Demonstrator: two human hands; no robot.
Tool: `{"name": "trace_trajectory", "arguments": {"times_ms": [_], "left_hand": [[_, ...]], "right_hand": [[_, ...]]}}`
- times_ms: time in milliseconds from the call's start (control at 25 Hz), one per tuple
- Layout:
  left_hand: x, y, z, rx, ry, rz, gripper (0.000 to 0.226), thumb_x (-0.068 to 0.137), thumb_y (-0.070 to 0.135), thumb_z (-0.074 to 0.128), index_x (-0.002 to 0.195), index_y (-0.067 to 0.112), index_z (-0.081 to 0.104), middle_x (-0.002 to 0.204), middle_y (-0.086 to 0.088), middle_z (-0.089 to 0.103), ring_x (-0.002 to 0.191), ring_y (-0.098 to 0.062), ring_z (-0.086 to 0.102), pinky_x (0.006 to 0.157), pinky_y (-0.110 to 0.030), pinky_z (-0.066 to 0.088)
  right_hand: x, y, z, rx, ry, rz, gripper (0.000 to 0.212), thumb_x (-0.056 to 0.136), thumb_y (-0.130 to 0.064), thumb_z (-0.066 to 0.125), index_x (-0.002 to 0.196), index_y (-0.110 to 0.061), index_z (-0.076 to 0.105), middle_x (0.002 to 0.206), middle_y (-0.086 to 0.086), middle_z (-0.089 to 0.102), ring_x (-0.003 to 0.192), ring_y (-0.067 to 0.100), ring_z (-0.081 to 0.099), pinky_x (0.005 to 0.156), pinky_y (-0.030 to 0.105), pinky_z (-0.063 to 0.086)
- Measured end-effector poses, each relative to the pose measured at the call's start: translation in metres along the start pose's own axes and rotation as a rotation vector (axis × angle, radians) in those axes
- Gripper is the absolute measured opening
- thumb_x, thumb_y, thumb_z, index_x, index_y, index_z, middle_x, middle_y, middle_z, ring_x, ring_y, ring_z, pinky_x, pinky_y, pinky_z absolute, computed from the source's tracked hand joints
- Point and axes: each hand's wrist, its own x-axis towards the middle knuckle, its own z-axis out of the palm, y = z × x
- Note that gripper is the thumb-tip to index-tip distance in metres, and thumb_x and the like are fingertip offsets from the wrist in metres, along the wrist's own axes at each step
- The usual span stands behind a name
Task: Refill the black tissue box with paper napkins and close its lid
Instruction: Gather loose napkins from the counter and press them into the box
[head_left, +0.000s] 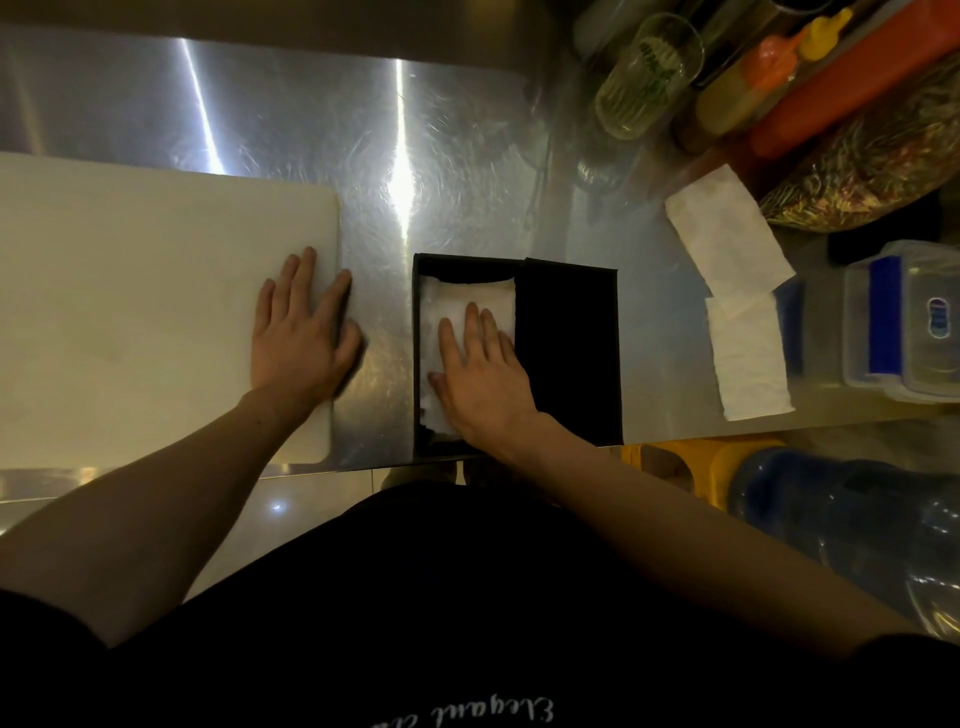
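Napkins under flat, spread right hand in black box; press evenly. Left hand flat, empty on cutting board.

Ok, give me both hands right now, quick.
Left hand: open, flat on the white cutting board, holding nothing.
Right hand: open, palm down on the napkins inside the black tissue box.
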Motion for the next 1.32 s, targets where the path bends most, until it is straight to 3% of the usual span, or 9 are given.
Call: {"name": "trace_trajectory", "arguments": {"times_ms": [120,280,520,600,720,920,1040,1120,1320], "left_hand": [[0.001,-0.001,0.001,0.014,-0.017,0.000,0.058,0.096,0.039,0.044,0.151,0.023,0.032,0.163,-0.017,0.016,0.151,-0.033,0.011,0.120,-0.048,0.009],[0.000,-0.001,0.001,0.008,-0.021,-0.002,0.058,0.096,0.037,0.046,0.151,0.023,0.032,0.162,-0.017,0.017,0.151,-0.033,0.011,0.120,-0.049,0.010],[0.000,-0.004,-0.004,0.005,-0.086,0.008,0.060,0.097,0.045,0.030,0.153,0.023,0.026,0.163,-0.018,0.011,0.151,-0.034,0.007,0.120,-0.051,0.007],[-0.001,0.002,-0.008,-0.041,-0.094,-0.009,0.060,0.099,0.047,0.026,0.154,0.025,0.021,0.164,-0.017,0.008,0.151,-0.035,0.006,0.120,-0.052,0.006],[-0.006,0.036,-0.016,-0.185,0.019,-0.068,0.058,0.101,0.042,0.028,0.155,0.023,0.020,0.163,-0.017,0.013,0.150,-0.035,0.012,0.120,-0.052,0.011],[-0.034,0.098,-0.007,-0.572,-0.008,-0.065,0.061,0.102,0.042,0.030,0.156,0.018,0.016,0.165,-0.007,0.009,0.148,-0.006,0.008,0.115,-0.009,0.006],[-0.041,0.108,-0.006,-0.682,0.012,-0.171,0.068,0.100,0.047,0.030,0.157,0.015,0.011,0.165,-0.004,0.014,0.150,-0.013,0.014,0.122,-0.029,0.015],[-0.044,0.115,-0.007,-0.712,0.008,-0.107,0.066,0.101,0.047,0.032,0.157,0.019,0.011,0.163,-0.001,0.021,0.149,-0.016,0.023,0.120,-0.039,0.023],[-0.048,0.132,0.002,-0.615,0.026,-0.156,0.070,0.100,0.055,0.028,0.156,0.018,0.011,0.160,-0.011,0.025,0.147,-0.028,0.026,0.115,-0.056,0.028]], "right_hand": [[0.004,-0.001,0.006,0.002,-0.053,0.007,0.069,0.101,-0.049,0.026,0.153,-0.012,0.000,0.159,0.023,-0.008,0.148,0.038,-0.006,0.119,0.051,0.006],[-0.001,-0.003,0.002,0.067,0.004,0.010,0.069,0.101,-0.047,0.030,0.153,-0.011,0.002,0.160,0.024,-0.005,0.148,0.037,-0.004,0.120,0.048,0.006],[-0.033,0.021,-0.030,0.346,0.379,-0.066,0.061,0.099,-0.030,0.046,0.149,-0.004,0.025,0.158,0.021,0.020,0.147,0.032,0.015,0.120,0.043,0.018],[-0.046,0.053,-0.034,0.394,0.492,0.032,0.058,0.096,-0.025,0.051,0.147,-0.004,0.031,0.155,0.020,0.027,0.145,0.032,0.022,0.119,0.040,0.021],[-0.062,0.110,-0.024,0.458,0.546,0.185,0.055,0.097,-0.024,0.049,0.146,-0.005,0.032,0.154,0.018,0.030,0.143,0.031,0.027,0.118,0.039,0.023],[-0.085,0.191,0.003,0.518,0.497,0.273,0.056,0.099,-0.030,0.044,0.146,-0.004,0.030,0.153,0.020,0.031,0.142,0.032,0.028,0.116,0.038,0.022],[-0.095,0.236,0.013,0.474,0.475,0.314,0.054,0.099,-0.032,0.046,0.144,-0.005,0.034,0.148,0.021,0.038,0.135,0.034,0.037,0.113,0.044,0.032],[-0.100,0.266,0.019,0.459,0.485,0.366,0.052,0.099,-0.034,0.048,0.142,-0.008,0.036,0.145,0.018,0.041,0.131,0.034,0.041,0.108,0.048,0.038],[-0.102,0.320,0.028,0.361,0.379,0.429,0.055,0.099,-0.036,0.047,0.145,-0.010,0.032,0.150,0.017,0.035,0.134,0.037,0.035,0.109,0.049,0.032]]}}
